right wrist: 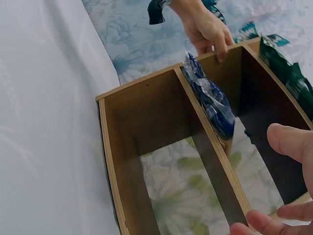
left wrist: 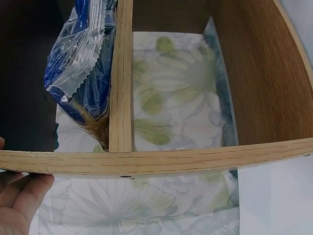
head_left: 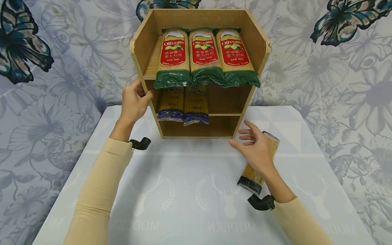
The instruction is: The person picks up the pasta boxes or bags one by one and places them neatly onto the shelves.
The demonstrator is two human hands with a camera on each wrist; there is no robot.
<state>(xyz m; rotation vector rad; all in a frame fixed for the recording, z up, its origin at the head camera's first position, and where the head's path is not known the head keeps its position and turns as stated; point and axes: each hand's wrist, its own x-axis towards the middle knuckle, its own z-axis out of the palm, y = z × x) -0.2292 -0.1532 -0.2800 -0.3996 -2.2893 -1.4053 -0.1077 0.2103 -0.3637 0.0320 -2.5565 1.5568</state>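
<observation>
A wooden three-tier shelf [head_left: 199, 16] stands at the back of the table. My left hand [head_left: 134, 100] grips its left side panel, thumb on one face and fingers on the other. Beside the lower right corner of the shelf is my right hand [head_left: 255, 148], fingers spread and holding nothing; whether a fingertip touches the wood I cannot tell. A pack of spaghetti [head_left: 249, 177] with a dark end lies on the table under that hand, partly hidden. Two blue-ended pasta packs [head_left: 196, 105] lie side by side on the middle tier, towards the left.
Three green-ended pasta packs [head_left: 204, 51] with red labels fill much of the top tier, their ends jutting over its front edge. A pale patterned cloth covers the table [head_left: 183, 211]. Floral wall covering [head_left: 352, 85] rises behind and at both sides.
</observation>
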